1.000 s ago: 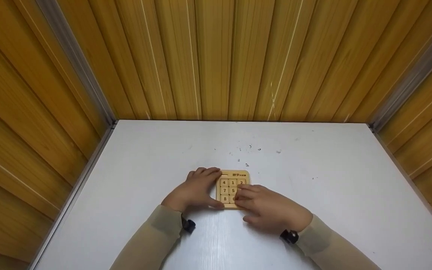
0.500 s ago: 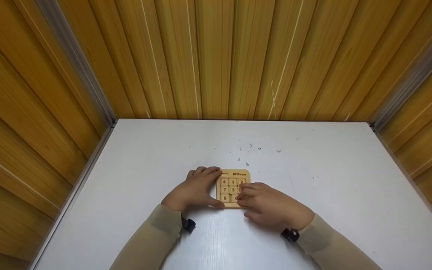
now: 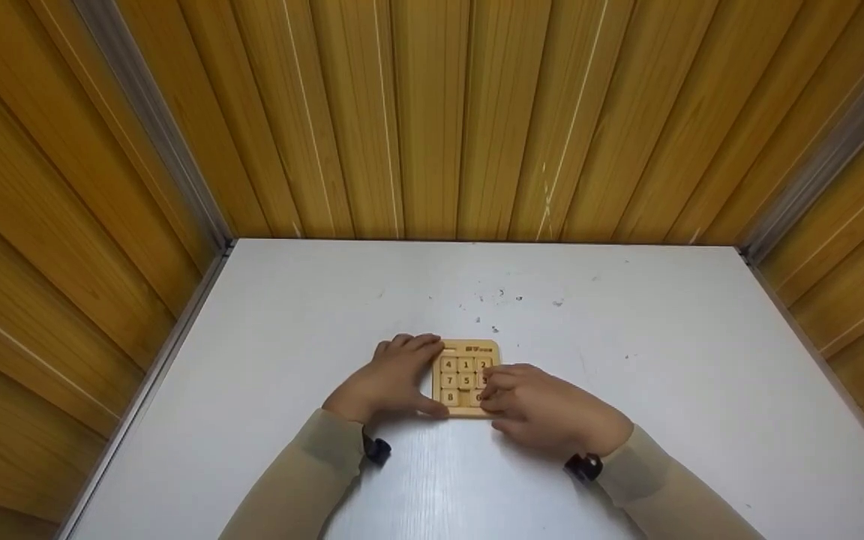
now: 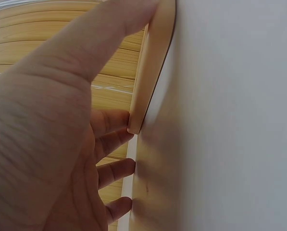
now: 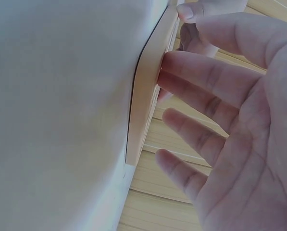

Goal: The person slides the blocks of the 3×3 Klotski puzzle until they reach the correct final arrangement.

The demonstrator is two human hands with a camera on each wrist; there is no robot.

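Observation:
A wooden sliding number puzzle [image 3: 458, 412] lies flat on the white table, with 4, 1, 2 along its top row. My left hand [image 3: 391, 381] holds its left side, thumb at the near edge and index finger at the far left corner. Over the right side, my right hand [image 3: 556, 409] touches the tiles with its fingertips; the 6 tile [image 3: 476, 397] is partly covered. A gap shows between the 8 tile [image 3: 450, 397] and the 6. In the right wrist view, two fairly straight fingers [image 5: 196, 72] meet the puzzle's top face, the others staying off it.
The white table [image 3: 312, 300] has small dark marks beyond the puzzle. Wood-patterned panels [image 3: 432, 120] rise behind it and on both sides, with grey metal posts at the corners. Each wrist wears a small black camera.
The 6 tile has slid right from the bottom middle, leaving a gap beside the 8. My right hand has shifted slightly right with it. My left hand stays in place.

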